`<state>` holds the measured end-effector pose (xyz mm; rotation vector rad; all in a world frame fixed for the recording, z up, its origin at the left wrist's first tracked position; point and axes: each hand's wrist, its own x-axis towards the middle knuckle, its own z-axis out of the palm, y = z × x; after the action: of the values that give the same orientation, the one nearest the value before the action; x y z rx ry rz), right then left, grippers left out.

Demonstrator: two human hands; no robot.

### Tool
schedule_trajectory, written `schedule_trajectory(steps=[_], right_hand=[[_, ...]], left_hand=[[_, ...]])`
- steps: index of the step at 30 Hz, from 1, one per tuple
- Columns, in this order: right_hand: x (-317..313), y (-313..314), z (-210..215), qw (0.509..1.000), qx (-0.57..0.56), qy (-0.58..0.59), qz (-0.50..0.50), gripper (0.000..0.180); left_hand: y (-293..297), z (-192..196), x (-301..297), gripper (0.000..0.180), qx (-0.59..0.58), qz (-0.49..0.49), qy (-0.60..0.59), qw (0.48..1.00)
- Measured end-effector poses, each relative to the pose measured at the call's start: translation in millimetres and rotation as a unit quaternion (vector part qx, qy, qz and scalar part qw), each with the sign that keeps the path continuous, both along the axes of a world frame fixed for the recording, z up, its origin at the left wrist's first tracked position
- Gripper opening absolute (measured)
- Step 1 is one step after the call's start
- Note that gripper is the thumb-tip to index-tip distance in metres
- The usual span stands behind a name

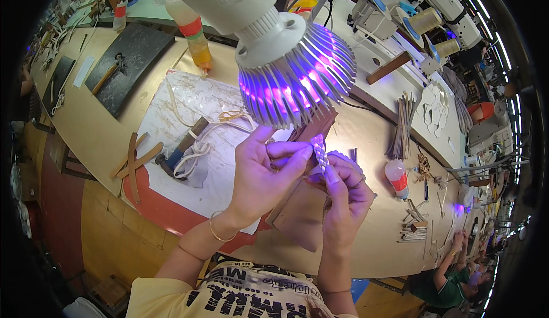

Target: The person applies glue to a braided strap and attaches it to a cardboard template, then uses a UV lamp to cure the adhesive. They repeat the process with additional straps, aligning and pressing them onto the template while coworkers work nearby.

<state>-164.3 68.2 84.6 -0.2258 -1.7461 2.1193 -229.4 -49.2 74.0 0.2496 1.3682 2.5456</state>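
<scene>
A short braided strip (322,159) stands nearly upright between the person's two hands, under the finned lamp (297,72) that throws violet light over it. The left hand (264,166) comes in from the strip's left side, its thumb and forefinger closed together at the upper part of the braid, the other fingers curled loosely behind. The right hand (345,192) sits lower and to the right, thumb and forefinger pinching the strip's lower end, its remaining fingers bent inward. The strip's top pokes up just beyond the left fingertips, so most of the visible braid lies in the narrow gap between the two grips. Both hands are raised above the table (366,243), over a brown flat piece (300,215). Left of the left hand, a hammer-like tool (182,148) and white cord (197,153) lie on a pale sheet (166,109), with brown strips (133,166) further left. A red-labelled bottle (397,179) stands right of the right hand.
</scene>
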Motion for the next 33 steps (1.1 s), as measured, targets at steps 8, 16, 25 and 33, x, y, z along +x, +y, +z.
schedule_trajectory(steps=[8,16,25,33], right_hand=[[1,-4,0,0.999,0.049,0.002,-0.012,0.012],[6,6,2,0.997,-0.063,0.017,-0.038,0.011],[3,-5,-5,0.991,0.121,0.025,-0.053,0.014],[-1,-7,-5,0.991,0.115,0.025,-0.062,0.013]], left_hand=[[2,-3,1,0.029,0.022,0.007,-0.027,0.999],[2,-6,0,0.038,0.003,0.004,-0.022,1.0],[1,3,4,0.034,0.006,0.027,-0.005,1.0],[0,4,5,0.035,-0.002,0.025,0.002,1.0]])
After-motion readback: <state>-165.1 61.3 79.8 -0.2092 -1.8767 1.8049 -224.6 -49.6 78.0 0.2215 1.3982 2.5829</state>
